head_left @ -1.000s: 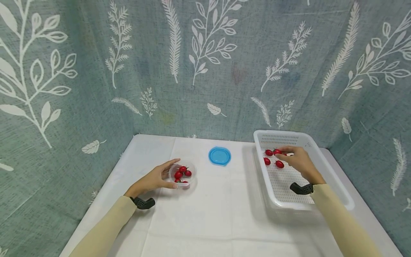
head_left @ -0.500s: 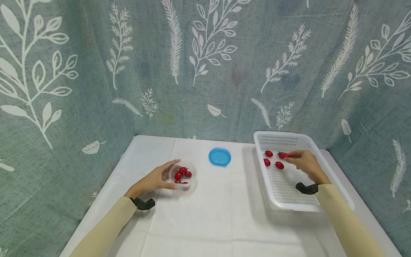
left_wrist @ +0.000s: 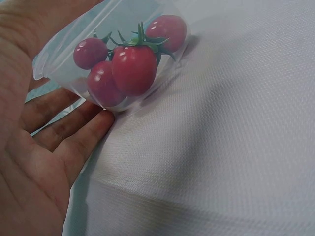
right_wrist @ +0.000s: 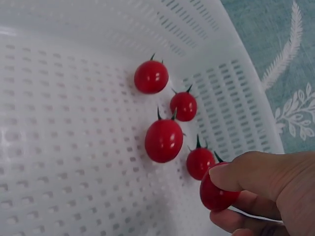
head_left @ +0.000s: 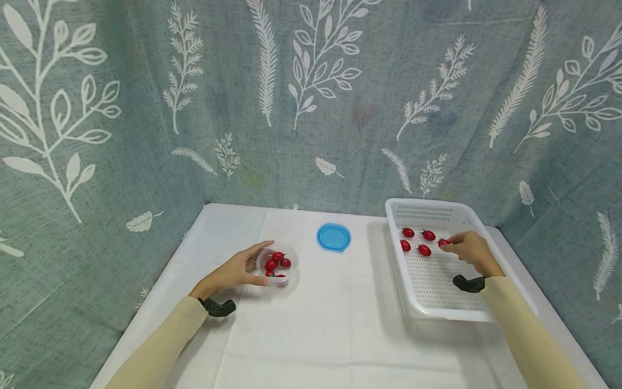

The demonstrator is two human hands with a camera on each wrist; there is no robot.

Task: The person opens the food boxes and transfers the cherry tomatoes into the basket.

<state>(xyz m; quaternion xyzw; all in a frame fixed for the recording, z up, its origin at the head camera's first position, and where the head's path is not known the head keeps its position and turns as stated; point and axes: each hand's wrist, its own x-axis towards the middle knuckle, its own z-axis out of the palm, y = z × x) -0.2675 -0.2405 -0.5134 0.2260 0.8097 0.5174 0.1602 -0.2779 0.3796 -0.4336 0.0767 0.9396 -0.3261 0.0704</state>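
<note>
In the head view my left hand [head_left: 233,273] holds a small clear plastic tub [head_left: 296,268], thumb along the near side and fingers round the far side. Several cherry tomatoes [left_wrist: 134,71] with green stems lie inside it, seen through the wall in the left wrist view. My right hand [head_left: 468,251] reaches into a white perforated basket [head_left: 447,313] and pinches one cherry tomato [right_wrist: 216,191] between thumb and fingers. Several other cherry tomatoes [right_wrist: 163,141] rest on the basket floor left of and beyond that hand.
A blue lid [head_left: 333,237] lies flat on the white-covered table [head_left: 301,335], between the tub and the basket. The basket's raised walls surround the right hand. A grey-green curtain [head_left: 291,178] with white leaf prints hangs behind the table and at both sides.
My right hand has left one cherry tomato at the basket's back and moved right and slightly nearer, where it now pinches another one. The left hand and tub have stayed in place.
</note>
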